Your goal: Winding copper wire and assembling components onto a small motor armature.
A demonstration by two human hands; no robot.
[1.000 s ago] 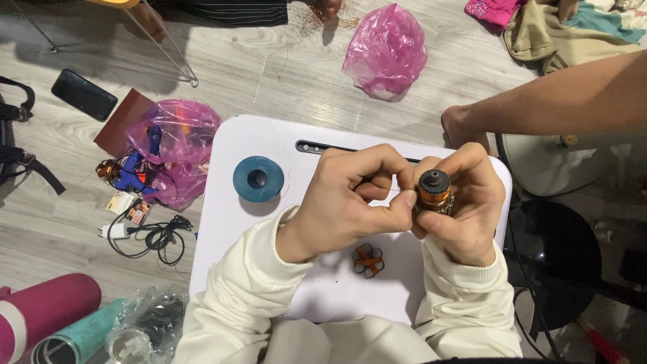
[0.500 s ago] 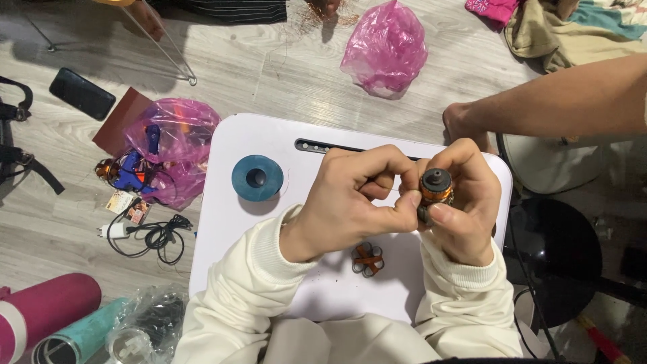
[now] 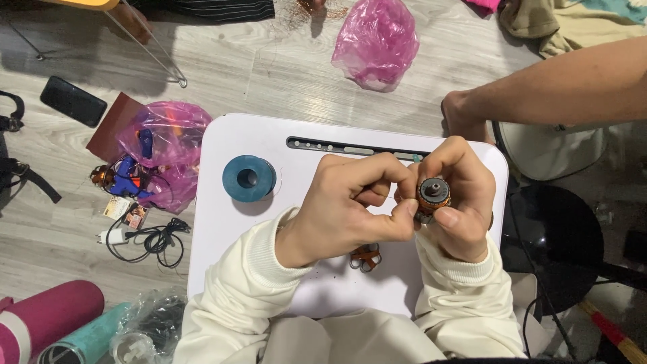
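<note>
Head view, looking down on a small white lap table [image 3: 229, 269]. Right hand [image 3: 458, 202] is closed around a small motor rotor [image 3: 432, 195] with copper-coloured windings, shaft end pointing up at the camera; thumb lies across its lower front, fingers wrap behind. Rotor sits above the right part of the table, just below the dark slot [image 3: 350, 146] along the far edge. Left hand [image 3: 350, 209] is curled, thumb and forefinger pressed together at the rotor's left side. They appear to pinch a fine wire, but the strand is too thin to confirm.

Against the frame a second back: both hands hold nearly the same posture and place. The left fingertips sit slightly closer against the rotor; the rotor's tilt is little changed. Blue spool [image 3: 249, 178] has not moved, left of the hands and well apart from them. Small copper-and-metal part [image 3: 365, 257] stays on the table below the left hand, partly hidden by it.

Another person's bare forearm [image 3: 566, 87] reaches in from the right, its hand [image 3: 465, 118] at the table's far right corner, as before. Pink plastic bags [image 3: 165, 145] lie on the floor to the left.
</note>
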